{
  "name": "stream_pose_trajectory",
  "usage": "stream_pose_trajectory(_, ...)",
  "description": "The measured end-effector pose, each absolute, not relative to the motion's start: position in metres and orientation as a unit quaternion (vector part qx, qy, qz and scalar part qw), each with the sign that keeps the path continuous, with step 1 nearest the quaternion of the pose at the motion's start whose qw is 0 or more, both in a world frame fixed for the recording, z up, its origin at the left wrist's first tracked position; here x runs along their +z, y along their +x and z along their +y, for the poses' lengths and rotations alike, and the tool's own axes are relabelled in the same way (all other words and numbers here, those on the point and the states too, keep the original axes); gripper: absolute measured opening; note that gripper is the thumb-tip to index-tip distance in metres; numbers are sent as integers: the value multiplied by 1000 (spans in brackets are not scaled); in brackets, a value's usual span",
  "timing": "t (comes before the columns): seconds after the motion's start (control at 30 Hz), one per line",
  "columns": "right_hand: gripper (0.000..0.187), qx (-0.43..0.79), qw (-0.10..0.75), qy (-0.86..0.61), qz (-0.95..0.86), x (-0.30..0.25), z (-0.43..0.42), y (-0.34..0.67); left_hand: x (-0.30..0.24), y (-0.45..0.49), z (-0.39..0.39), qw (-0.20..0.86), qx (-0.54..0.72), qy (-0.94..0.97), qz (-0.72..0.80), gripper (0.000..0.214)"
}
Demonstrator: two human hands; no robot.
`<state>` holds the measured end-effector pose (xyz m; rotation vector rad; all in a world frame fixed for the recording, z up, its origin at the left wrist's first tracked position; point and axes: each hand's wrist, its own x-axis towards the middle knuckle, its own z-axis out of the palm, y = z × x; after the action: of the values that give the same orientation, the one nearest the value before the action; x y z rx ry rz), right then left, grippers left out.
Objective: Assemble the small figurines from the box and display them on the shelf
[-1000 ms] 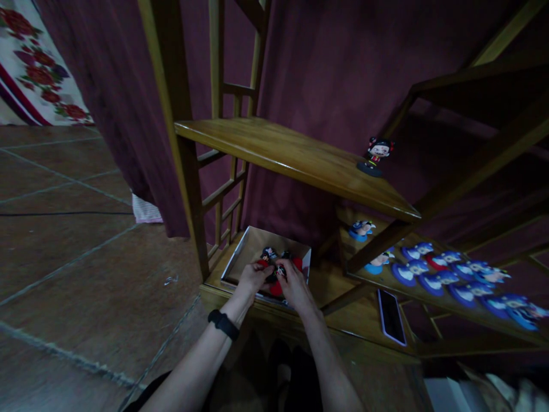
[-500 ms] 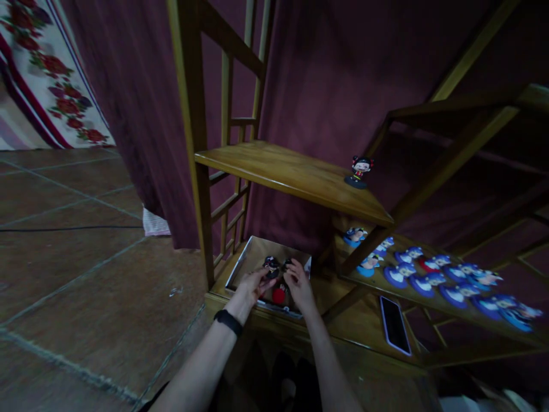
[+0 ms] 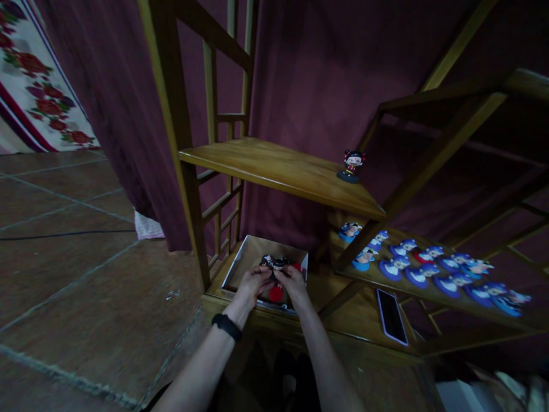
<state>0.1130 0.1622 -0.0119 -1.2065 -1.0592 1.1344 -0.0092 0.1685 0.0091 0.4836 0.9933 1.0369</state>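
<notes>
My left hand [image 3: 252, 285] is closed on a small black-haired figurine [image 3: 266, 261], over the open cardboard box [image 3: 239, 264] on the low shelf. Close beside it, my right hand [image 3: 294, 284] grips a second black-haired figurine [image 3: 279, 264]. The two figurines are side by side and seem to touch; fingers cover their lower parts. Below the hands, a figurine with a round red base [image 3: 275, 294] lies in the box. Another red piece shows behind my right fingers.
A similar figurine [image 3: 352, 166] stands on the upper wooden shelf [image 3: 274, 166]. Several blue-based figurines [image 3: 422, 274] fill the shelf at right. A phone [image 3: 392, 316] lies on the low board. A slanting post [image 3: 360, 243] rises between shelves. A purple curtain [image 3: 300, 86] hangs behind.
My right hand has brought its figurine left, up against the one in my left hand. The red piece behind my right fingers has come into sight. The view has shifted slightly.
</notes>
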Motion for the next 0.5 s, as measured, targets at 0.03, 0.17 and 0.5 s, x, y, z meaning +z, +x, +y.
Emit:
stream_pose_trajectory(0.03,28,491,560,-503,-438,-12,163,114,11,-10,169,724,471,225,451,10)
stream_pose_trajectory(0.17,28,504,561,-509,-415,-14,165,115,16,-12,168,711,481,231,457,14)
stream_pose_trajectory(0.5,26,487,545,-521,-441,-16,165,117,15,-12,166,693,500,223,469,23)
